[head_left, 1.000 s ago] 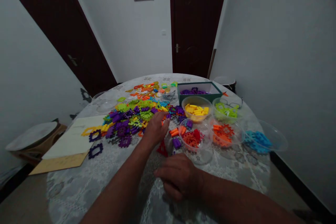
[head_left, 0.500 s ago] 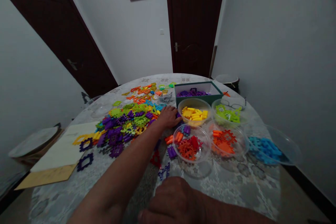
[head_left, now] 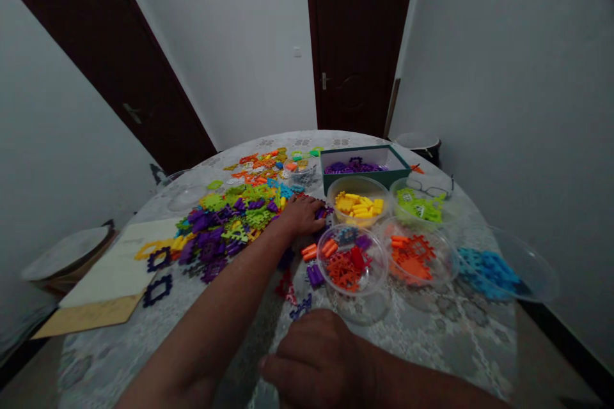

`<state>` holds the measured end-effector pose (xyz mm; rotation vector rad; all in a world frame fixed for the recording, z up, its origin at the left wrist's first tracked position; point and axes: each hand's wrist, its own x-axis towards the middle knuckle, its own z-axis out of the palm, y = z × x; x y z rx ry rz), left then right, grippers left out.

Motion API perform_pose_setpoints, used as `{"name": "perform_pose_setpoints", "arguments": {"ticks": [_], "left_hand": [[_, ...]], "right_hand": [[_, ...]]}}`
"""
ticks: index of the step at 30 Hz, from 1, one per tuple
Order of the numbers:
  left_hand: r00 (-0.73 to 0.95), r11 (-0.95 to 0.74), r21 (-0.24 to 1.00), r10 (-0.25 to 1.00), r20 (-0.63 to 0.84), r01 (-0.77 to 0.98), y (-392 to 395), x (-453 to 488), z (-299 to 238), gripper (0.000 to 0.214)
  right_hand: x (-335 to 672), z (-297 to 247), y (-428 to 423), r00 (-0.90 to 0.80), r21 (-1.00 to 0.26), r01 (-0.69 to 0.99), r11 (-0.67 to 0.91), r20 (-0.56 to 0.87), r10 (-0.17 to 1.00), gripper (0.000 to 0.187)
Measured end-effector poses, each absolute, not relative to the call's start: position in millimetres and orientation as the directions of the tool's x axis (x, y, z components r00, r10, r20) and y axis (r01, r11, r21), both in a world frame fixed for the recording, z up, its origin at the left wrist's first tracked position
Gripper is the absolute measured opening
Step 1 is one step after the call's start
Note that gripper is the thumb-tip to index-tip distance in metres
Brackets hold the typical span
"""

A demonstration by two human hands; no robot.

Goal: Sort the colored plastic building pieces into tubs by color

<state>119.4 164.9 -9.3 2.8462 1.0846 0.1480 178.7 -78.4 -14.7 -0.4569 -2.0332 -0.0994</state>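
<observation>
My left hand (head_left: 303,215) reaches across the table, fingers stretched forward and lying over small plastic pieces at the right side of a mixed heap of building pieces (head_left: 211,239). Purple and dark red pieces show just past its fingertips, beside the bowl of yellow pieces (head_left: 359,203). Closer to me, my right hand (head_left: 314,354) is closed with its fingers curled under. Whatever it may hold is hidden. A purple toothed piece (head_left: 301,308) lies just beyond its knuckles. The bowl of red pieces (head_left: 349,265) stands ahead and to the right of it.
Clear bowls hold orange pieces (head_left: 413,259), lime-green pieces (head_left: 421,206) and blue pieces (head_left: 492,271). A green box (head_left: 398,177) with purple pieces is behind them, near eyeglasses (head_left: 435,192). Cardboard (head_left: 89,321) and pale paper (head_left: 110,262) lie left.
My left hand has shifted slightly left, away from the bowls, uncovering dark red and purple pieces beside it. My right hand stays closed near me. The view has tilted slightly.
</observation>
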Motion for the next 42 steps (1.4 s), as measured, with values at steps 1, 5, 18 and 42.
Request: {"name": "perform_pose_setpoints", "arguments": {"ticks": [1,5,18,42], "left_hand": [[0.744,-0.745,0.118,0.666,0.062,0.657,160.3,112.6,-8.6,0.05],[0.753,-0.759,0.14,0.65,0.105,0.635,134.3,84.3,-7.0,0.043],[0.71,-0.731,0.317,0.674,0.202,0.604,25.4,16.3,-17.1,0.034],[0.405,-0.478,0.29,0.871,0.279,0.829,-68.3,-34.6,-33.2,0.121]], "right_hand": [[179.7,-15.7,-78.8,-0.437,-0.127,0.363,0.923,0.852,0.289,0.008],[183.6,-19.9,-80.7,-0.482,-0.138,0.361,0.922,0.819,0.311,0.016],[186.1,-18.4,-78.3,-0.438,-0.201,0.369,0.907,0.824,0.36,0.028],[203.9,-17.3,-76.5,-0.245,-0.478,0.353,0.804,0.782,0.573,0.045]]}}
